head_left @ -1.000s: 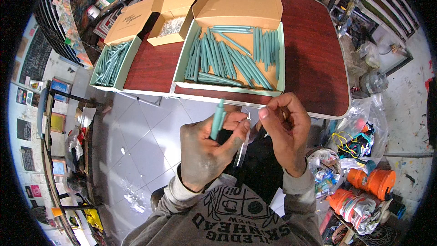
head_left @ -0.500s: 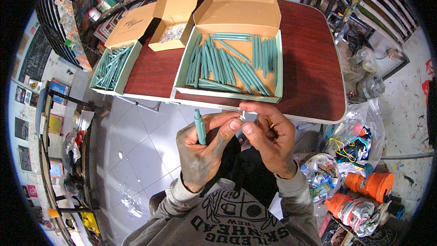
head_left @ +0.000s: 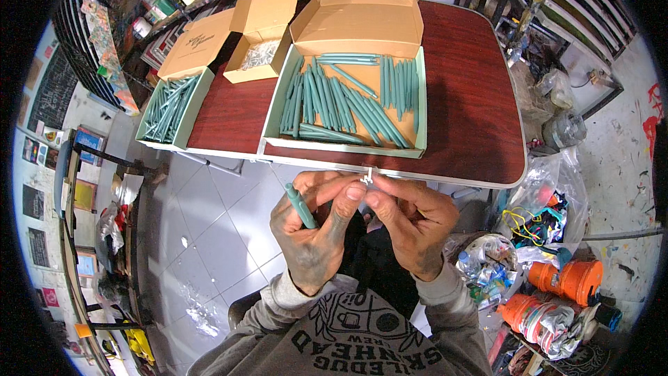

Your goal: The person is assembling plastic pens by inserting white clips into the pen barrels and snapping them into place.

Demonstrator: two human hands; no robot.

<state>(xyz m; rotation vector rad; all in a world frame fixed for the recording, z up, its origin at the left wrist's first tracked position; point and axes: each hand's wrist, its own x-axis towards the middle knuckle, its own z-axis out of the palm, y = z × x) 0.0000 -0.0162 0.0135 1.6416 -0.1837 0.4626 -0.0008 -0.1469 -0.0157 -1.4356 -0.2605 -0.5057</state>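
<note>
My left hand (head_left: pixel 316 226) holds a teal stick (head_left: pixel 300 206) in its palm, pointing up and left. Both thumbs and forefingers meet over a small white piece (head_left: pixel 367 178), pinched between my left hand and my right hand (head_left: pixel 410 219), just below the table's near edge. Ahead on the dark red table (head_left: pixel 473 111) stands a big open cardboard box (head_left: pixel 348 143) with several teal sticks (head_left: pixel 348 97) lying in it.
A second open box of teal sticks (head_left: pixel 169 108) sits at the table's left end, and a small open carton of white bits (head_left: pixel 259 56) behind it. Shelves with jars lie beyond. Plastic bags, bottles and orange reels (head_left: pixel 567 280) crowd the floor on my right.
Both hands have come together in front of my chest. The teal stick, first upright between the fingers, now lies slanted in my left palm, and the small white piece is pinched between both hands.
</note>
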